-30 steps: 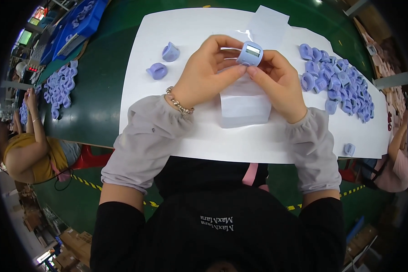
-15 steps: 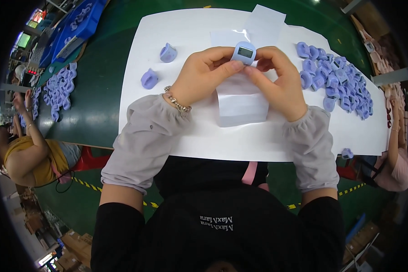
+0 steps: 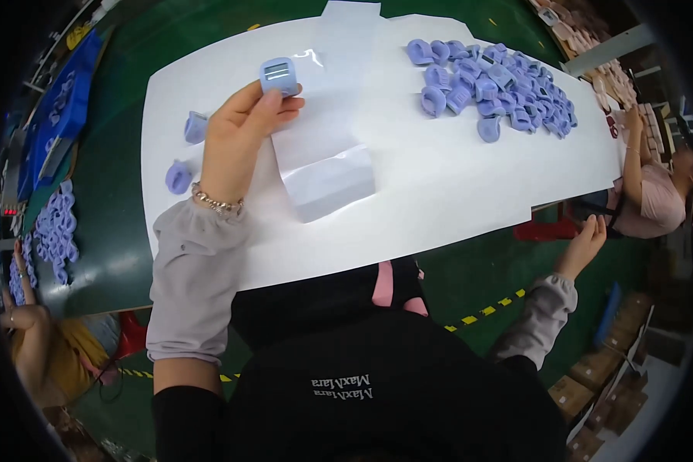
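Observation:
Between the thumb and fingers of my left hand [image 3: 241, 127] is a light purple ring-shaped device [image 3: 279, 75]; its small grey display faces up. The hand is raised over the white sheet on the table. Below it lies a creased translucent film sheet [image 3: 327, 185]. Two similar purple rings, a farther ring [image 3: 195, 127] and a nearer ring [image 3: 179, 177], sit left of my wrist. Out beyond the table's front edge at the right is my right hand [image 3: 583, 245], small in view with fingers drawn together; whether they hold anything is not visible.
A heap of purple ring devices [image 3: 504, 88] covers the far right of the white sheet [image 3: 439, 181]. At left are another heap [image 3: 57, 231] and a blue tray [image 3: 69, 108]. People sit on both sides; a red stool [image 3: 545, 228] is near my right hand.
My right hand has let go of the device and swung right, off the table. My left hand keeps the device. The view has turned, so the table appears shifted left.

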`<action>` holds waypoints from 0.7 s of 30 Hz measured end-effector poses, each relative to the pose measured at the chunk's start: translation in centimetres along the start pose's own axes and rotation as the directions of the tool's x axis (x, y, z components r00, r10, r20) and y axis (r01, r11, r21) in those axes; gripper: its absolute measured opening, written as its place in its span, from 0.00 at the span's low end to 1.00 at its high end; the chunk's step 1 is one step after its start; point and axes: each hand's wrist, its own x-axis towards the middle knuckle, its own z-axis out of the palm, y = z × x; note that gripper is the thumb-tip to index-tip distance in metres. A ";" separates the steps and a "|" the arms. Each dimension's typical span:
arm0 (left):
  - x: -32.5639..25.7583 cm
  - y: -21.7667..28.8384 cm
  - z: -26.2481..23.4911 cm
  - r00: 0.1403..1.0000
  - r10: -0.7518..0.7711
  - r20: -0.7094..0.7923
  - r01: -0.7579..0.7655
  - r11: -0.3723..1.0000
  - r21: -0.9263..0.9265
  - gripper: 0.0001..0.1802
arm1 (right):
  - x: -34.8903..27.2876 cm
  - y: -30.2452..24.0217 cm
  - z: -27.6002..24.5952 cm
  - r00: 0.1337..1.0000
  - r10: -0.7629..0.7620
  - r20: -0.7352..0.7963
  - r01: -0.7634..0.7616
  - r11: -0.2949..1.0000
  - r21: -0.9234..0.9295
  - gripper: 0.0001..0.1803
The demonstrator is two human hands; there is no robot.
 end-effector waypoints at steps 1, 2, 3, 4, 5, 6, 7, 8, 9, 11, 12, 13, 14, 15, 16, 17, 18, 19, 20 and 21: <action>0.0 -0.2 -0.1 1.000 0.005 -0.010 -0.004 1.000 0.012 0.19 | -0.9 -1.0 0.6 0.995 -0.094 0.013 0.094 0.995 0.024 0.21; 0.0 -0.6 0.0 1.000 0.009 0.010 -0.009 1.000 0.022 0.19 | -1.8 -2.7 1.5 0.982 -0.188 0.038 0.187 0.982 0.024 0.20; -0.1 -0.6 -0.1 1.000 0.016 0.022 -0.017 0.999 0.038 0.19 | -2.1 -3.8 2.3 0.982 -0.182 0.046 0.180 0.983 0.043 0.20; -0.4 -0.4 0.0 1.000 0.000 0.006 -0.001 0.998 0.063 0.19 | -2.4 -4.7 3.1 0.963 -0.207 0.174 0.208 0.978 0.009 0.19; -0.5 -0.6 -0.1 1.000 0.011 -0.011 -0.010 0.997 0.073 0.19 | -2.7 -5.7 4.0 0.925 -0.231 0.301 0.249 0.968 -0.021 0.18; -0.6 -1.0 -0.1 0.999 0.029 0.030 -0.032 0.997 0.075 0.19 | -3.7 -7.3 5.7 0.893 -0.342 0.293 0.337 0.939 0.068 0.15; -0.7 -1.2 -0.1 0.996 0.048 0.070 -0.053 0.996 0.075 0.19 | -4.5 -8.1 7.1 0.887 -0.350 0.301 0.340 0.936 0.087 0.15; -0.8 -1.3 0.1 0.996 0.047 0.074 -0.053 0.996 0.075 0.20 | -5.1 -8.7 8.3 0.822 -0.389 0.415 0.365 0.921 0.139 0.13; -0.8 -1.1 0.0 0.997 0.055 0.057 -0.059 0.995 0.081 0.20 | -5.9 -9.5 9.7 0.742 -0.423 0.520 0.380 0.904 0.194 0.12; -0.9 -1.0 -0.3 0.994 0.087 0.064 -0.095 0.988 0.125 0.20 | -7.9 -12.2 12.9 0.459 -0.574 0.677 0.543 0.785 0.298 0.11; -0.9 -0.9 -0.6 0.995 0.086 0.046 -0.092 0.987 0.130 0.20 | -9.0 -13.7 14.5 0.330 -0.615 0.716 0.558 0.739 0.378 0.13; -0.8 -0.5 -0.4 0.995 0.095 0.038 -0.099 0.984 0.147 0.20 | -9.8 -15.3 15.4 0.204 -0.648 0.733 0.569 0.688 0.450 0.15; -0.8 -0.2 -0.5 0.995 0.094 0.026 -0.097 0.982 0.160 0.20 | -10.7 -17.0 16.4 0.116 -0.654 0.747 0.531 0.677 0.510 0.16; -0.7 -0.2 -0.7 0.996 0.084 0.017 -0.086 0.983 0.160 0.20 | -11.7 -18.2 17.4 0.028 -0.657 0.753 0.482 0.669 0.566 0.18; -0.5 -0.3 -0.8 0.994 0.104 0.022 -0.107 0.982 0.158 0.20 | -12.8 -18.8 18.3 0.021 -0.652 0.758 0.474 0.674 0.567 0.18; -0.4 -0.2 -1.0 0.991 0.129 0.025 -0.132 0.978 0.159 0.20 | -13.8 -19.5 19.2 -0.055 -0.663 0.747 0.444 0.654 0.613 0.17; -0.3 -0.2 -1.1 0.992 0.127 0.018 -0.128 0.979 0.160 0.20 | -14.5 -19.9 20.1 -0.128 -0.671 0.730 0.414 0.633 0.654 0.17; -0.2 -0.2 -1.2 0.990 0.136 0.021 -0.138 0.979 0.149 0.20 | -14.8 -20.2 20.8 -0.133 -0.671 0.729 0.411 0.633 0.657 0.17; -0.2 -0.1 -1.2 0.989 0.146 0.026 -0.148 0.979 0.136 0.20 | -15.1 -20.4 21.5 -0.227 -0.641 0.733 0.445 0.601 0.664 0.17; -0.1 0.0 -1.2 0.989 0.147 0.022 -0.149 0.980 0.135 0.20 | -15.2 -20.5 22.2 -0.317 -0.603 0.732 0.477 0.565 0.673 0.17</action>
